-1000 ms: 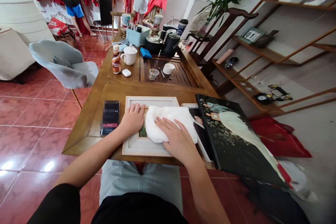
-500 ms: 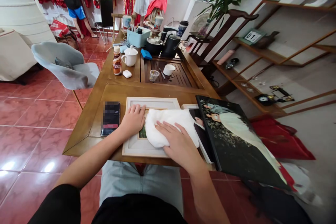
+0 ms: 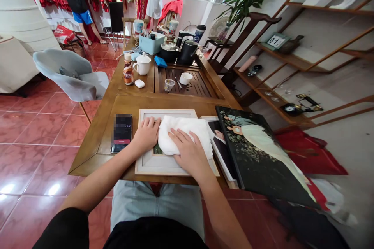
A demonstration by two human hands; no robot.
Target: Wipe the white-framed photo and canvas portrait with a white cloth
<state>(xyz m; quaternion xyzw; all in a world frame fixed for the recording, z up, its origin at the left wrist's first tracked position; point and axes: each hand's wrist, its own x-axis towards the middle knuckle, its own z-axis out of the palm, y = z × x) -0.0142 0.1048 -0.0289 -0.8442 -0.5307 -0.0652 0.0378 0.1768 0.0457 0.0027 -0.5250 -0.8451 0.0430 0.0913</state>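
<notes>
A white-bordered picture frame (image 3: 163, 167) lies flat at the table's near edge. Across its middle and right part spreads a fluffy white cloth (image 3: 187, 122), which hides most of the picture inside. My right hand (image 3: 191, 153) rests palm down on this cloth, fingers stretched and slightly apart. On the frame's left side my left hand (image 3: 146, 134) lies flat, its fingertips next to the cloth's left edge. Just right of the frame, a large dark photo panel (image 3: 260, 151) leans over another framed photo (image 3: 219, 140).
A phone (image 3: 122, 134) lies left of the frame. Farther back on the wooden table (image 3: 96, 140) stand a bottle (image 3: 128, 71), a lidded white cup (image 3: 142, 65) and a tea tray (image 3: 201, 87). A grey chair (image 3: 67, 70) is at left, shelves (image 3: 292, 60) at right. Two people stand far back.
My right hand and the white cloth have shifted a little left and toward the far side, showing more of the frame's lower right corner. My left hand stays on the frame's left side.
</notes>
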